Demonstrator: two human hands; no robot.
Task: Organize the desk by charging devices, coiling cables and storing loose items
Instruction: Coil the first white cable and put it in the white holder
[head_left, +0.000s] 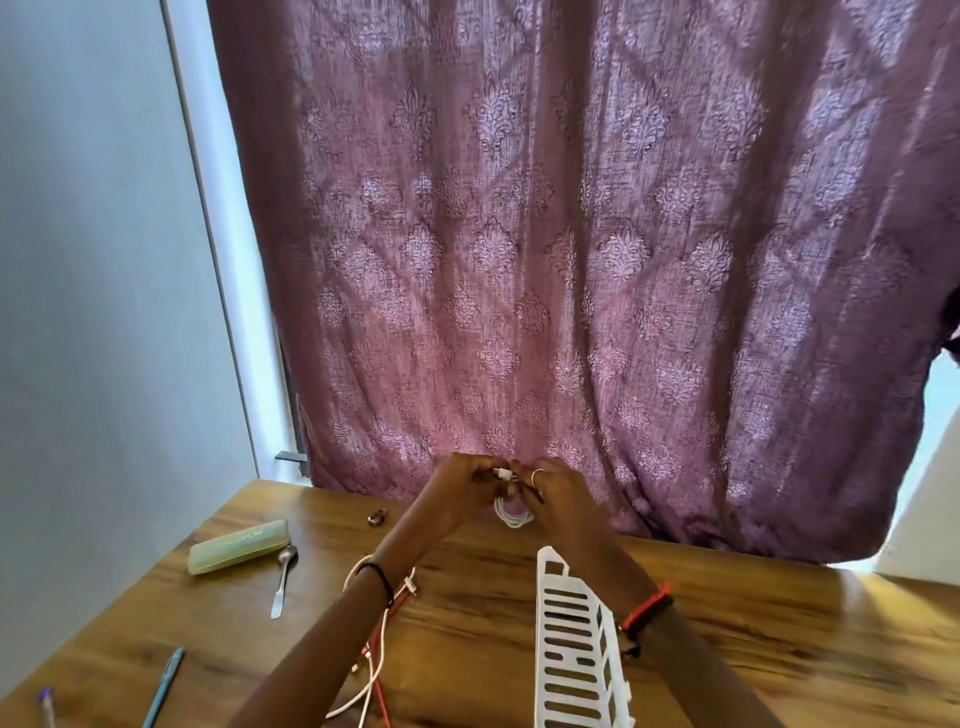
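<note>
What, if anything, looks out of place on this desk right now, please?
A metal spoon lies on the desk beside the pale green case; cutlery among stationery looks odd. Also, red and white cables lie loose and tangled in the near middle of the desk.

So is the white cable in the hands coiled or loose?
Coiled: the white cable hangs in small loops beneath the left hand and right hand pinching it.
</note>
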